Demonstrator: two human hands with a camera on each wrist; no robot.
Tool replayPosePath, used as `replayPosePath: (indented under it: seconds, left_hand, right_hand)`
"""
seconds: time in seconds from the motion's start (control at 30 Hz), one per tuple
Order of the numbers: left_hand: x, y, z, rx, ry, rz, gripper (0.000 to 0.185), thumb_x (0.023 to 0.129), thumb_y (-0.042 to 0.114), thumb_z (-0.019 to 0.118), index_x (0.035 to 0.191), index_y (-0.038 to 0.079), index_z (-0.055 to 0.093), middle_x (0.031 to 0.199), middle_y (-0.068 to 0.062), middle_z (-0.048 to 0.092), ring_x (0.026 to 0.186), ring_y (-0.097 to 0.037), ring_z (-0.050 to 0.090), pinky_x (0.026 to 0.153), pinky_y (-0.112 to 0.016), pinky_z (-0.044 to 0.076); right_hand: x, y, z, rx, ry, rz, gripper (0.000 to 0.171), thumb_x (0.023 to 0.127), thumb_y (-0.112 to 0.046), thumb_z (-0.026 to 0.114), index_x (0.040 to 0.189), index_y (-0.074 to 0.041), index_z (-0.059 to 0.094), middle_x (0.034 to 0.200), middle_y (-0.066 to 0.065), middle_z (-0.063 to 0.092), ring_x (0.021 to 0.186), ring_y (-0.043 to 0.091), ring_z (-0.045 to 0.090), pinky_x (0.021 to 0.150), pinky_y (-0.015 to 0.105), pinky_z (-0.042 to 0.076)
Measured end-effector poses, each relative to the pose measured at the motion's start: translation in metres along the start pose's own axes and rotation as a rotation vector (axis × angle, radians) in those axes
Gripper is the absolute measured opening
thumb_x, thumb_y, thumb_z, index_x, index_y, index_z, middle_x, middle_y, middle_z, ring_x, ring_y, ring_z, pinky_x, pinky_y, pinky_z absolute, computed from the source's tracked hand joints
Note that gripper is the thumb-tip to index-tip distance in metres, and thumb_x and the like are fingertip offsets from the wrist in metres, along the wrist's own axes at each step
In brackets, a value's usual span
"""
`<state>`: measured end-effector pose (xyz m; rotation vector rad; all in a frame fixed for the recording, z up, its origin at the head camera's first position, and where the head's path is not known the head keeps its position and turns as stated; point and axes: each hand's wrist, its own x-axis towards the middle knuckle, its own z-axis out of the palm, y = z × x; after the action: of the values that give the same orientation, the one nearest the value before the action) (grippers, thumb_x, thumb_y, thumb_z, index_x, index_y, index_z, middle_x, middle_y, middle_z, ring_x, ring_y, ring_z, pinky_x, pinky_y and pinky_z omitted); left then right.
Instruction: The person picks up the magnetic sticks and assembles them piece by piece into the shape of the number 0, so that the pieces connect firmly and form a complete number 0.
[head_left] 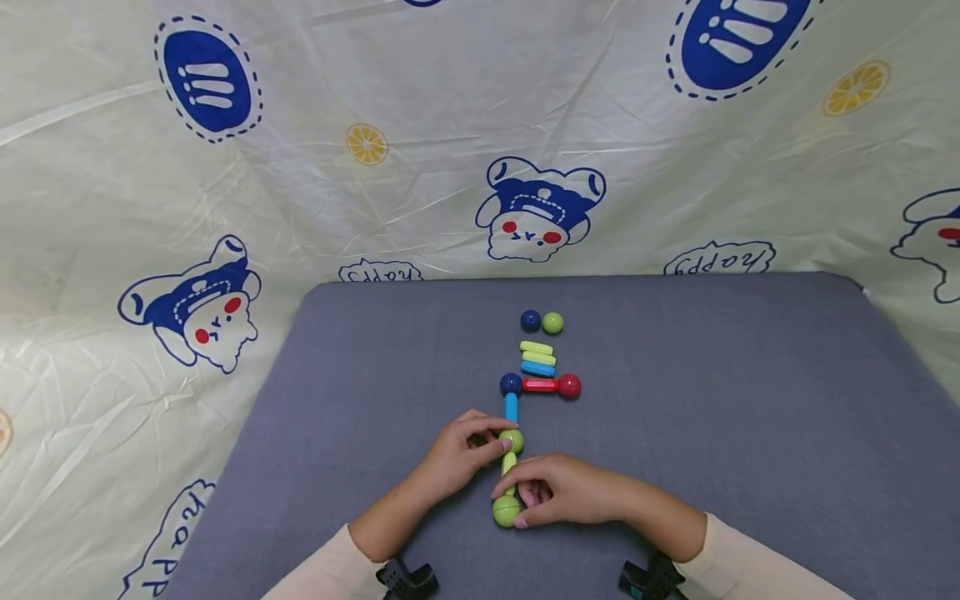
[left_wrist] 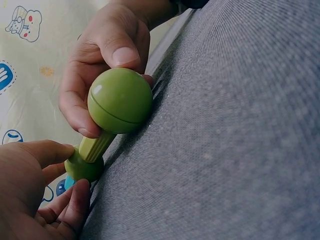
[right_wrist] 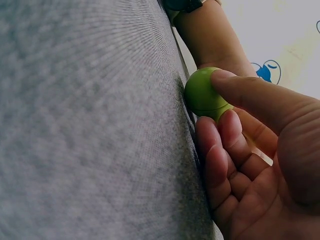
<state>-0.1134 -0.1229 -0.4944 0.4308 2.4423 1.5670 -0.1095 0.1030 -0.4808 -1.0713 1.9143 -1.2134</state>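
Note:
A joined chain of balls and rods lies on the grey cloth-covered table (head_left: 712, 375). My left hand (head_left: 461, 450) pinches its middle green ball (head_left: 513, 441) between thumb and fingers. At the near end, my right hand (head_left: 573, 492) holds a larger-looking green ball (head_left: 506, 512), which has a seam line around it. A ridged yellow-green rod (left_wrist: 96, 146) links these two balls. Beyond my left hand, a light blue rod (head_left: 512, 407) runs up to a dark blue ball (head_left: 511, 383). From there a red rod (head_left: 540, 385) leads right to a red ball (head_left: 569, 386).
Behind the chain lie two yellow-green rods (head_left: 537, 347) and a blue rod (head_left: 537, 368), side by side. Farther back sit a loose dark blue ball (head_left: 530, 321) and a green ball (head_left: 552, 322). A printed pale sheet (head_left: 427, 208) hangs past the table's far edge.

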Motion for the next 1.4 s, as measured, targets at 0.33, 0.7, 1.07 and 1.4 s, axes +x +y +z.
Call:
replayPosePath:
  seconds: [0.33,0.7,1.07,1.4]
  left_hand:
    - [0.0,0.001,0.0,0.001,0.001,-0.003,0.024,0.097,0.031,0.069,0.119,0.023,0.075,0.098,0.002,0.063,0.084,-0.007,0.056,0.073,-0.022,0.049]
    - [-0.001,0.001,0.0,0.008,0.002,-0.025,0.023,0.097,0.026,0.068,0.119,0.025,0.075,0.101,0.002,0.063,0.084,-0.008,0.058,0.072,-0.022,0.05]
    - [0.0,-0.001,0.001,-0.004,0.007,-0.032,0.022,0.096,0.031,0.071,0.117,0.027,0.076,0.097,0.002,0.062,0.082,-0.01,0.057,0.07,-0.022,0.049]
    - [0.0,-0.001,0.001,-0.008,-0.004,-0.041,0.022,0.096,0.032,0.07,0.117,0.027,0.076,0.098,-0.002,0.062,0.08,-0.012,0.056,0.068,-0.023,0.05]
  right_hand:
    - [0.0,0.0,-0.001,0.096,0.008,0.051,0.034,0.094,-0.026,0.073,0.126,-0.016,0.068,0.083,-0.005,0.061,0.066,-0.002,0.051,0.059,0.016,0.045]
    - [0.001,-0.004,-0.013,0.149,0.27,0.054,0.027,0.095,-0.019,0.071,0.121,-0.009,0.069,0.08,-0.003,0.057,0.063,0.001,0.047,0.056,0.02,0.042]
    - [-0.005,-0.013,-0.054,0.067,0.575,0.087,0.031,0.095,-0.018,0.072,0.121,-0.002,0.068,0.081,0.003,0.055,0.068,0.011,0.05,0.06,0.023,0.043]
    - [0.004,0.0,-0.09,-0.069,0.72,0.225,0.031,0.094,-0.024,0.074,0.12,-0.008,0.071,0.092,0.008,0.059,0.078,0.019,0.054,0.062,0.023,0.046]
